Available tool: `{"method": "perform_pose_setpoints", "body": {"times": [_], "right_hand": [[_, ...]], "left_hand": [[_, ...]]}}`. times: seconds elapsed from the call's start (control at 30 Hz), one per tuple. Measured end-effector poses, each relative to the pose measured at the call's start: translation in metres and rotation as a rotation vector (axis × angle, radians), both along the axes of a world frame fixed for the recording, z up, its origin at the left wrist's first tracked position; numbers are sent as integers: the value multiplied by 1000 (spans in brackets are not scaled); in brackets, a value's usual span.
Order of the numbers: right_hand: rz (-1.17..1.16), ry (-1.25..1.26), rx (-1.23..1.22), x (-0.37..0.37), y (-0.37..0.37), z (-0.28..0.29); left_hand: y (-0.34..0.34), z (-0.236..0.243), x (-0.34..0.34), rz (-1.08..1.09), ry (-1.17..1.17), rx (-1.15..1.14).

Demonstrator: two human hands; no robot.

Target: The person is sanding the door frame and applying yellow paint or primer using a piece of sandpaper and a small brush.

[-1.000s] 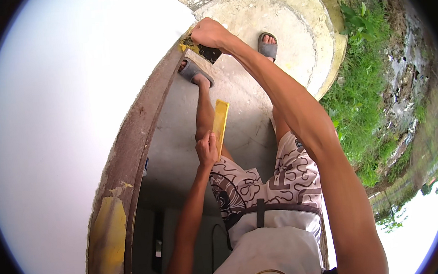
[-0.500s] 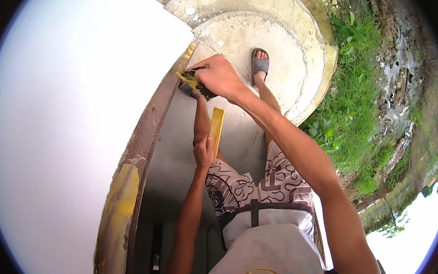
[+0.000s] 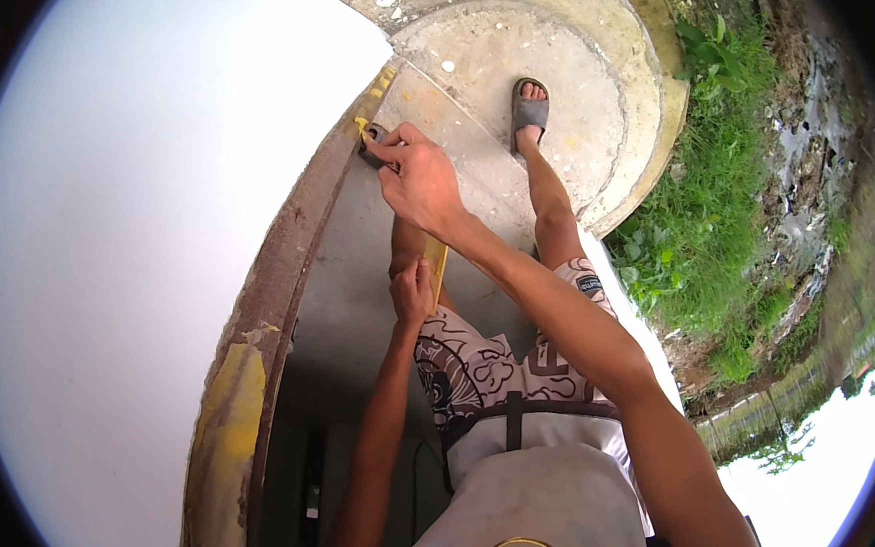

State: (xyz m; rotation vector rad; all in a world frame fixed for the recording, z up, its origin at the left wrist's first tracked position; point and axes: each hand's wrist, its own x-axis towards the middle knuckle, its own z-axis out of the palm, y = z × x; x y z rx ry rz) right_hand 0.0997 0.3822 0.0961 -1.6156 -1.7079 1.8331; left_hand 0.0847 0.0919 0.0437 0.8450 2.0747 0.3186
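Observation:
My right hand (image 3: 420, 182) is closed on a thin putty scraper, now nearly edge-on and mostly hidden by my fingers. A dab of yellow filler (image 3: 361, 125) shows at its tip, against the brown wooden frame (image 3: 281, 253). Lower down, my left hand (image 3: 414, 293) grips a flat yellow strip-like board (image 3: 438, 263), whose upper end is hidden behind my right wrist. Yellow filler patches (image 3: 237, 406) coat the near part of the frame, and smaller dabs (image 3: 384, 79) mark its far end.
A white wall (image 3: 135, 242) fills the left side. Rounded concrete steps (image 3: 505, 59) lie ahead, with my sandalled foot (image 3: 529, 112) on one. Grass (image 3: 705, 227) grows along the right, beyond the step edge.
My right hand has shifted slightly left and nearer, turning the scraper from face-on to edge-on at the frame. The yellow board is now partly covered by my right wrist.

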Motion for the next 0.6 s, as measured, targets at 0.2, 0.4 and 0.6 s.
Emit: {"method": "perform_pose_setpoints", "body": {"times": [0.2,0.4,0.6], "right_hand": [[60,-111,-119,24,66,-40],[200,-143,-138,-12,98,-61],[191,-92,-248,-21,101,-9]], "left_hand": [[17,12,-2,-21,-31,-49],[23,11,3,-7,-53,-68],[20,15,-2,-13,-75,-143]]}}
